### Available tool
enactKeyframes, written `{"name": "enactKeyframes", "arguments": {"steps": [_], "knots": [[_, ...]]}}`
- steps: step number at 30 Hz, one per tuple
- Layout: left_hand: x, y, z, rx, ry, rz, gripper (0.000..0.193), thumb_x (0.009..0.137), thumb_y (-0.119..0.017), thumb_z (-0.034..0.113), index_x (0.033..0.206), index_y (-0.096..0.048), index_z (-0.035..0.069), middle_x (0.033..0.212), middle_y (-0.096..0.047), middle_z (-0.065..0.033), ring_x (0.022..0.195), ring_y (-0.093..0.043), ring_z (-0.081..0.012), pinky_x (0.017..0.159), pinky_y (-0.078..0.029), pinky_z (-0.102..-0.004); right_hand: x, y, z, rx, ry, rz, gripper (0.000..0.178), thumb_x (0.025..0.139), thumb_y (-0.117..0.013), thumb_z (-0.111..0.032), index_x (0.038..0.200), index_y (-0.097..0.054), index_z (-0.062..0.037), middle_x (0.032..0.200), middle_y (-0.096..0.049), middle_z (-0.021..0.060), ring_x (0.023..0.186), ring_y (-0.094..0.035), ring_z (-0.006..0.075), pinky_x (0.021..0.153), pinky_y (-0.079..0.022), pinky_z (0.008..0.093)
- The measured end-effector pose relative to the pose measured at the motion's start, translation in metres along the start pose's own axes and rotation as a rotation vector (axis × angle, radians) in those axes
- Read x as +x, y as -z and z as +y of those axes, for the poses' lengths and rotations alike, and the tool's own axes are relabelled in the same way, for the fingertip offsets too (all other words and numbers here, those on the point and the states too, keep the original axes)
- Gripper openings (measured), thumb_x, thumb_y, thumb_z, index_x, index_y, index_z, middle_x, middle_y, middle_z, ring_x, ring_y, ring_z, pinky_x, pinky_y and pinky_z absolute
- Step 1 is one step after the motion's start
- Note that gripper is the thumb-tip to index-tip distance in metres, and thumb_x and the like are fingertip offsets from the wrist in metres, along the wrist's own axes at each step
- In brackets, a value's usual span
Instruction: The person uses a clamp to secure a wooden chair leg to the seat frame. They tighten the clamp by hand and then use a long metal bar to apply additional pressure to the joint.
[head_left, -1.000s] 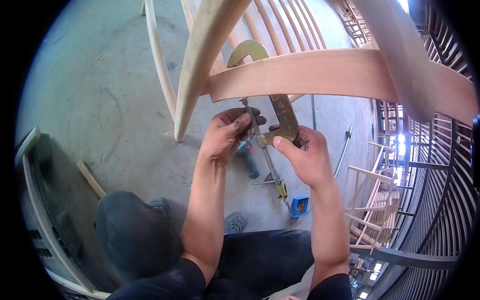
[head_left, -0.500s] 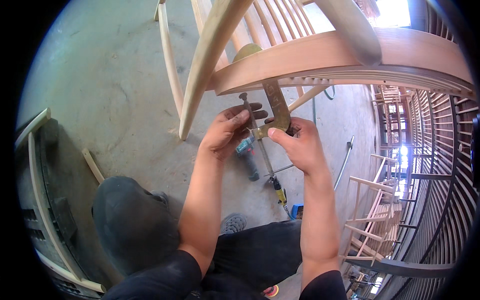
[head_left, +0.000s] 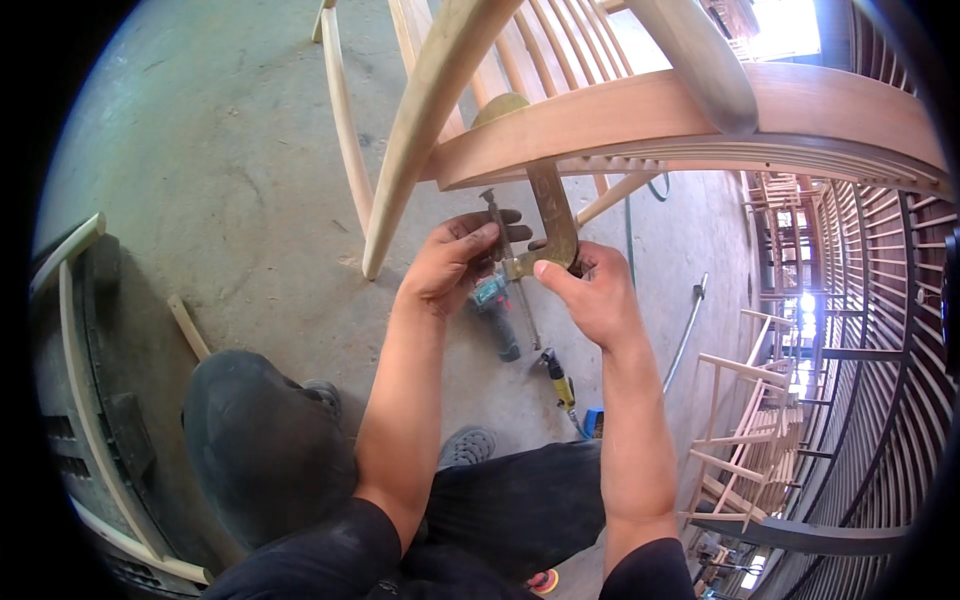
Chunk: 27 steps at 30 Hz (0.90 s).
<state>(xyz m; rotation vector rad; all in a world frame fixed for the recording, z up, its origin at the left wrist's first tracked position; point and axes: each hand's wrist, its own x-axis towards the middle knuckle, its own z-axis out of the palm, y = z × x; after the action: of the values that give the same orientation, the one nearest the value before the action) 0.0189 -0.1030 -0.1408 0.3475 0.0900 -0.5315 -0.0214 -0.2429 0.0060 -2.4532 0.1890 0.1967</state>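
A brass-coloured C-clamp [head_left: 556,205] hooks around the curved wooden rail [head_left: 620,122] of a slatted chair frame. Its upper jaw shows above the rail, while its threaded screw [head_left: 533,322] slants down between my hands. My left hand [head_left: 452,258] is closed around the screw, with the thumb across it and the round pad end sticking up above the fingers, apart from the rail. With the thumb on the clamp's lower corner, my right hand [head_left: 605,298] grips the frame; its other fingers are partly hidden behind the metal.
Below the clamp lie a teal-and-black cordless drill [head_left: 497,320] and a yellow-and-black tool [head_left: 562,388] beside a blue box [head_left: 594,422]. A metal bar [head_left: 686,328] rests to the right. Wooden frames [head_left: 740,440] stand at the right, and a wood strip [head_left: 188,328] lies left.
The crossbar at the screw's lower end, seen earlier, no longer shows clearly. The chair rail and clamp sit slightly lower in view. Both hands keep nearly the same places.
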Motion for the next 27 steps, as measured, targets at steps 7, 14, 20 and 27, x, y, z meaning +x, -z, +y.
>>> {"name": "enactKeyframes", "arguments": {"steps": [7,14,20,27], "knots": [[0.015,0.017,-0.007,0.285,-0.095,0.103,0.021,0.092,-0.075,0.018,0.102,-0.067,0.001,0.088,-0.073,-0.009,0.063,-0.053,-0.0085,0.055,-0.04,-0.0231,0.0,-0.004,0.002,0.051,0.004,-0.024,0.026,0.087,-0.071,-0.02,0.097,-0.073,0.0039,0.077,-0.071,0.0103,0.071,-0.063,0.0139,0.07,-0.051,0.032],[0.007,0.009,0.0,0.255,-0.027,0.102,0.024,0.091,-0.076,0.021,0.102,-0.066,0.002,0.096,-0.072,-0.0076,0.069,-0.057,-0.0085,0.058,-0.042,-0.0224,-0.001,-0.003,-0.001,0.091,-0.004,-0.058,0.023,0.087,-0.071,-0.016,0.098,-0.074,0.0037,0.08,-0.073,0.008,0.074,-0.064,0.0109,0.071,-0.051,0.0297],[0.006,0.02,-0.001,0.117,-0.009,-0.051,0.024,0.09,-0.076,0.017,0.105,-0.065,0.002,0.097,-0.072,-0.0062,0.074,-0.061,-0.0084,0.064,-0.046,-0.0198,0.0,-0.003,0.004,0.111,0.012,-0.054,0.024,0.088,-0.071,-0.017,0.098,-0.074,0.0039,0.079,-0.072,0.0081,0.074,-0.063,0.0107,0.071,-0.051,0.0295],[0.019,0.023,-0.006,0.364,-0.091,0.134,0.033,0.087,-0.081,0.016,0.11,-0.064,0.0,0.098,-0.072,-0.0085,0.079,-0.064,-0.0119,0.067,-0.049,-0.0223,0.0,-0.002,-0.003,0.115,-0.043,-0.088,0.024,0.087,-0.073,-0.012,0.106,-0.074,0.003,0.084,-0.067,-0.0012,0.077,-0.056,0.0061,0.071,-0.047,0.0247]]}}
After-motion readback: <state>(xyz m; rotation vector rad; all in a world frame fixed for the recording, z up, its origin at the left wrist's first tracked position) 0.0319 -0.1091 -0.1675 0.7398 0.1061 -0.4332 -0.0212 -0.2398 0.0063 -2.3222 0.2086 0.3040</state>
